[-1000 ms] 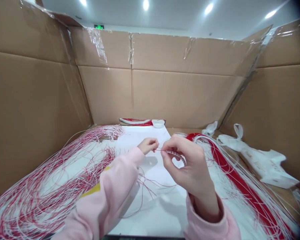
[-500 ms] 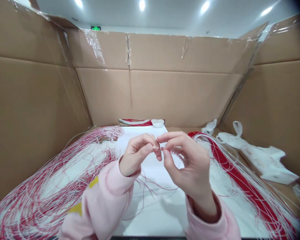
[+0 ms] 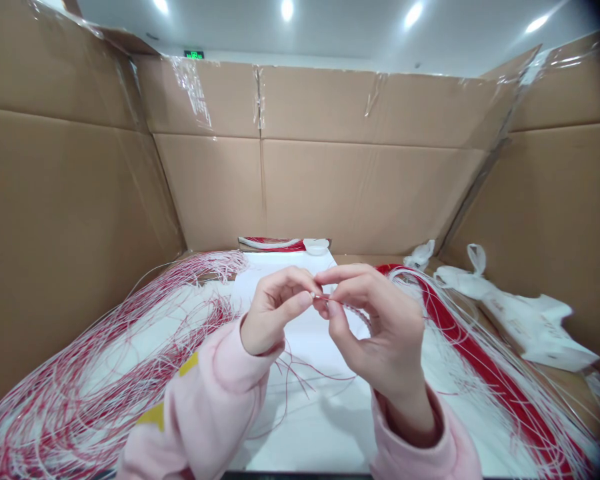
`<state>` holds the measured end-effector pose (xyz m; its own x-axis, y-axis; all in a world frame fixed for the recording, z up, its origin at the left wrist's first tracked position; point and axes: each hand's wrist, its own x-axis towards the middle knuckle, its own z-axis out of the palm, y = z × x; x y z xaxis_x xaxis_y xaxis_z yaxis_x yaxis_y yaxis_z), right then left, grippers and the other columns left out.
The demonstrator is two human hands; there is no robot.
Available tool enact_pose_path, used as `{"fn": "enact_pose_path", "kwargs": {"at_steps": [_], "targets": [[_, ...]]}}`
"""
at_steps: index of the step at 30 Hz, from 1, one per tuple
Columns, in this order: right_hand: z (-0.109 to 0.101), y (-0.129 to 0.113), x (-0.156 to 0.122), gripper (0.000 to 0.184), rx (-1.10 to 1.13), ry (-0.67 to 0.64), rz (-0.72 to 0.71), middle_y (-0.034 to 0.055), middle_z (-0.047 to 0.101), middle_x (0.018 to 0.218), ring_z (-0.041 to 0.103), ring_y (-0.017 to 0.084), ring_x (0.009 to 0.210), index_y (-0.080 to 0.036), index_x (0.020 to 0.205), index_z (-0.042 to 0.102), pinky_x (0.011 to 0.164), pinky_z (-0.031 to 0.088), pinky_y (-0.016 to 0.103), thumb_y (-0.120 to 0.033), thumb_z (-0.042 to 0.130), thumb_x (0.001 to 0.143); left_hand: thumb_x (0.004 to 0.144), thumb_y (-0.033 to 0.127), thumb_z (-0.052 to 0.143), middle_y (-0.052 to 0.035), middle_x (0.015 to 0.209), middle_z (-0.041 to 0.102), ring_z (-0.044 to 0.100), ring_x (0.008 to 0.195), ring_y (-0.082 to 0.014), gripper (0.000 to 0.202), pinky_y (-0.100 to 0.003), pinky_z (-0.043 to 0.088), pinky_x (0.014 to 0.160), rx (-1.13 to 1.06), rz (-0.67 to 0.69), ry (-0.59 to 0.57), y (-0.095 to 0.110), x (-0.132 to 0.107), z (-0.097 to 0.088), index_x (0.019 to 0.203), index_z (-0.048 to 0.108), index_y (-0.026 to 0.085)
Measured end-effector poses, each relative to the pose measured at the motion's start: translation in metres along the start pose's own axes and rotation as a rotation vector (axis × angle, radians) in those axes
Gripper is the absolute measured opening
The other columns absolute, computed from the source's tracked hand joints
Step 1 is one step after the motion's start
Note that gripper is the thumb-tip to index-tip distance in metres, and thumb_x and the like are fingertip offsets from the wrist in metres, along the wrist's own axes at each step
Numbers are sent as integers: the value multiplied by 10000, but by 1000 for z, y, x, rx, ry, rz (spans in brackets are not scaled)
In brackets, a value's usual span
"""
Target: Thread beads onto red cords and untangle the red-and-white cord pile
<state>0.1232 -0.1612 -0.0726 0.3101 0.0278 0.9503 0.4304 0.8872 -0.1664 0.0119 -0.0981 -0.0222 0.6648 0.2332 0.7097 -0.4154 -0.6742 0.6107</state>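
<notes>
My left hand point(image 3: 275, 310) and my right hand point(image 3: 375, 327) meet in the air above a white sheet point(image 3: 300, 427). Their thumbs and forefingers pinch a short braided red-and-white cord point(image 3: 354, 312) close together at its thin end. The fingers hide the exact tip. Below my hands hang several loose thin red strands point(image 3: 300, 377). A large tangle of red and white strands point(image 3: 105, 360) lies to my left, and a long red-and-white bundle point(image 3: 460, 327) runs down my right side.
Tall cardboard walls point(image 3: 360, 193) with clear tape surround the table. A white plastic bag point(image 3: 525, 320) lies at the right. At the far end sit a red-and-white coil point(image 3: 270, 243) and a small white dish point(image 3: 316, 246).
My left hand has risen and moved right from its lower position a second ago, and now its fingers meet my right hand's fingertips at the cord. My right hand has shifted only slightly.
</notes>
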Motion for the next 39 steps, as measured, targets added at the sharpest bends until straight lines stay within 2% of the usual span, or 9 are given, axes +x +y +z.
{"fn": "enact_pose_path", "kwargs": {"at_steps": [5, 9, 16, 26, 30, 39], "targets": [[0, 0, 0, 179, 14, -8, 2, 39, 580, 924, 584, 134, 776, -171, 765, 521, 637, 533, 251, -16, 525, 677, 729, 220, 596, -16, 686, 557, 553, 622, -99, 73, -225, 476, 611, 63, -1, 18, 1, -1, -1, 735, 567, 154], [-1, 1, 0, 169, 3, -26, -22, 41, 582, 927, 580, 146, 796, -176, 757, 514, 641, 530, 263, -23, 518, 684, 748, 165, 568, -20, 702, 570, 557, 643, -93, 26, -203, 475, 608, 96, 25, -15, 3, -2, -2, 768, 580, 153], [-2, 1, 0, 144, -11, -26, -34, 45, 591, 910, 581, 152, 795, -179, 745, 513, 588, 516, 248, -44, 507, 695, 746, 105, 556, -28, 725, 565, 564, 679, -93, 80, -194, 477, 632, 163, 78, -34, 6, -4, -3, 796, 599, 149], [-1, 2, 0, 144, -6, -13, -42, 45, 596, 899, 584, 152, 792, -179, 739, 510, 570, 511, 241, -44, 509, 689, 729, 135, 584, -32, 699, 568, 565, 653, -105, 42, -217, 471, 617, 218, 106, 1, 5, -4, -3, 768, 597, 142], [-2, 3, 0, 145, -12, -38, -41, 45, 592, 914, 582, 151, 804, -175, 744, 512, 605, 523, 250, -42, 511, 687, 730, 120, 580, -28, 707, 562, 563, 662, -100, 50, -212, 467, 630, 225, 100, -13, 6, -3, -2, 772, 596, 143], [-5, 3, 0, 133, -50, -84, -50, 53, 591, 953, 583, 144, 790, -179, 742, 514, 570, 530, 239, -56, 491, 697, 727, 150, 587, -43, 670, 589, 556, 633, -109, 42, -230, 470, 623, 324, 100, -11, 12, -4, -2, 761, 592, 126]]}}
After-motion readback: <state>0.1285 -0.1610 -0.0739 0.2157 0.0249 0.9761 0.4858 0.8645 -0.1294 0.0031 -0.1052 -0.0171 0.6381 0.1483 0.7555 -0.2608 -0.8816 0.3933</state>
